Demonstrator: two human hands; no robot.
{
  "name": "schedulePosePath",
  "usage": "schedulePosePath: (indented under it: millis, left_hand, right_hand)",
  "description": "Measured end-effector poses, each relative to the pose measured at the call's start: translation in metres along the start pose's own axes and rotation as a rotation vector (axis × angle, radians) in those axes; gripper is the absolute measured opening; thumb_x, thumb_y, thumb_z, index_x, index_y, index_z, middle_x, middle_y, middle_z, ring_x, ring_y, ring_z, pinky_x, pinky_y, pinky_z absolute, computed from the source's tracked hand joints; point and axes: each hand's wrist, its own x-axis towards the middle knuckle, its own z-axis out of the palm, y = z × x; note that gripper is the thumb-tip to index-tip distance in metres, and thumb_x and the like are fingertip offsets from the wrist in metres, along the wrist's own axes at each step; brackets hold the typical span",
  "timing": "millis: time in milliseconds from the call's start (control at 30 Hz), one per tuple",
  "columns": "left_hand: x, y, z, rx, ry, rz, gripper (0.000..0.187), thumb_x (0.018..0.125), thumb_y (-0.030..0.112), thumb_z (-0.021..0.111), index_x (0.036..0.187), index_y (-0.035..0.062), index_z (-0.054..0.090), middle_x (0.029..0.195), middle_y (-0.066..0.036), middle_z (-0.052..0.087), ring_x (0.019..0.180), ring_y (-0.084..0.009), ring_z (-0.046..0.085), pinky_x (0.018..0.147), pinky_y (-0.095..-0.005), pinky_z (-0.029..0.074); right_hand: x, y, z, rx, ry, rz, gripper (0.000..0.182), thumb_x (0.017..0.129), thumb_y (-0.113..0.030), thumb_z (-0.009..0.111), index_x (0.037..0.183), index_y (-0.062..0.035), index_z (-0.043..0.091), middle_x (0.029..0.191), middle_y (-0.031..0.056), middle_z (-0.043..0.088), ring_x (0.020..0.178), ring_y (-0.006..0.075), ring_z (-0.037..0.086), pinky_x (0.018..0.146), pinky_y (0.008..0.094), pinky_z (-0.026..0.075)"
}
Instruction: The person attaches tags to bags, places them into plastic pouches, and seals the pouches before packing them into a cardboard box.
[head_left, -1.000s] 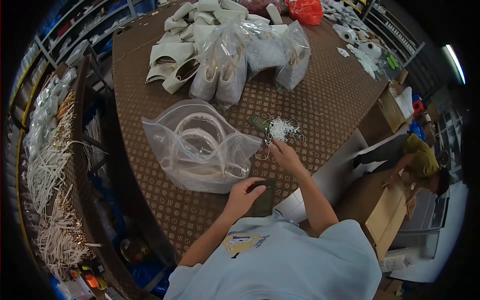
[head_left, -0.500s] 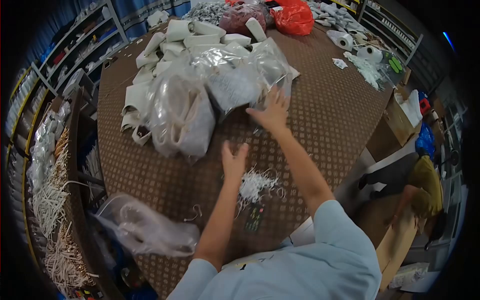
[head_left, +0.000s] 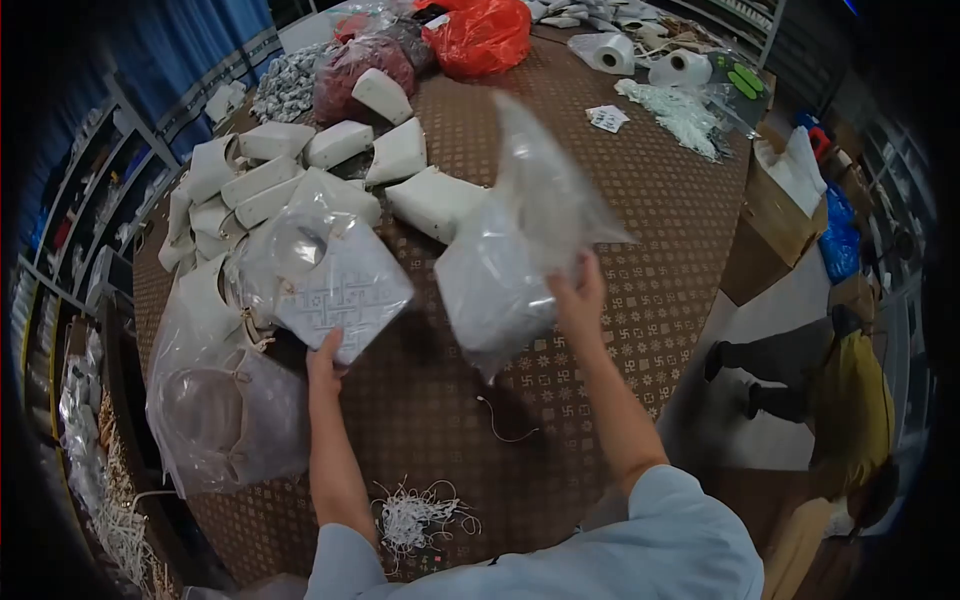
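My left hand (head_left: 325, 362) grips the near corner of a white patterned bag (head_left: 350, 290) in a clear plastic sleeve, thumb on top. To its right, my right hand (head_left: 580, 295) is closed on the side of another plastic-wrapped white bag (head_left: 495, 285), whose loose plastic top is blurred by motion. A third wrapped bag (head_left: 235, 420) with a strap lies left of my left forearm. Several unwrapped white handbags (head_left: 270, 185) are heaped beyond my hands. Close to my body is a tangle of white strings (head_left: 415, 520).
One loose string (head_left: 505, 420) lies mid-table. Farther back are a red plastic bag (head_left: 480, 40), a pile of grey pieces (head_left: 290, 85), and white rolls (head_left: 610, 52). A cardboard box (head_left: 765, 235) stands off the right edge. A person in a yellow top (head_left: 855, 400) is at right.
Both hands, open and empty before, have closed on wrapped bags. The two bags are now apart, the right one moving with my right hand. The camera view has shifted.
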Motion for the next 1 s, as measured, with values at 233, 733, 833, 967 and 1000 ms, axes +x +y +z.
schedulePosePath:
  millis: [233, 733, 833, 967, 1000]
  left_hand:
    - [-0.052, -0.054, 0.159, -0.480, -0.294, -0.021, 0.052, 0.079, 0.018, 0.068, 0.123, -0.0001, 0.046, 0.109, -0.012, 0.060, 0.096, -0.0292, 0.062, 0.080, -0.0469, 0.054]
    - [-0.198, 0.088, -0.067, 0.766, 1.050, 1.199, 0.094, 0.065, 0.025, 0.080, 0.138, 0.0002, 0.027, 0.141, -0.019, 0.029, 0.130, -0.0353, 0.029, 0.107, -0.0442, 0.025]
    - [-0.210, 0.138, -0.162, 0.883, 1.266, 0.988, 0.099, 0.064, 0.033, 0.081, 0.138, -0.0015, 0.026, 0.139, -0.020, 0.033, 0.129, -0.0351, 0.031, 0.106, -0.0427, 0.026]
    - [-0.191, 0.140, -0.189, 0.735, 0.702, 0.656, 0.094, 0.066, 0.035, 0.079, 0.137, -0.0032, 0.029, 0.136, -0.022, 0.038, 0.125, -0.0337, 0.039, 0.104, -0.0389, 0.030]
    - [-0.189, 0.133, -0.179, 0.621, 0.549, 0.544, 0.092, 0.067, 0.035, 0.078, 0.136, -0.0032, 0.030, 0.135, -0.022, 0.039, 0.124, -0.0331, 0.041, 0.104, -0.0377, 0.031]
  right_hand:
    - [0.076, 0.008, -0.061, -0.526, 0.111, -0.357, 0.038, 0.079, -0.007, 0.063, 0.115, -0.0003, 0.049, 0.098, 0.0110, 0.061, 0.086, 0.0215, 0.060, 0.077, 0.0306, 0.047]
    - [0.025, -0.088, 0.066, -0.676, -0.599, -0.585, 0.096, 0.065, -0.017, 0.075, 0.143, -0.0082, 0.019, 0.147, 0.0216, 0.017, 0.137, 0.0396, 0.008, 0.110, 0.0502, 0.014]
    - [-0.032, -0.141, 0.179, -0.400, -1.025, -0.721, 0.103, 0.062, -0.024, 0.079, 0.143, -0.0087, 0.017, 0.147, 0.0214, 0.018, 0.138, 0.0400, 0.008, 0.110, 0.0494, 0.014]
    - [-0.095, -0.190, 0.333, -0.224, -1.110, -1.053, 0.106, 0.061, -0.024, 0.079, 0.143, -0.0082, 0.014, 0.146, 0.0192, 0.022, 0.136, 0.0401, 0.011, 0.110, 0.0508, 0.015]
    - [-0.109, -0.195, 0.361, -0.269, -1.092, -1.150, 0.106, 0.062, -0.023, 0.079, 0.143, -0.0078, 0.013, 0.145, 0.0178, 0.025, 0.135, 0.0394, 0.015, 0.111, 0.0477, 0.015]
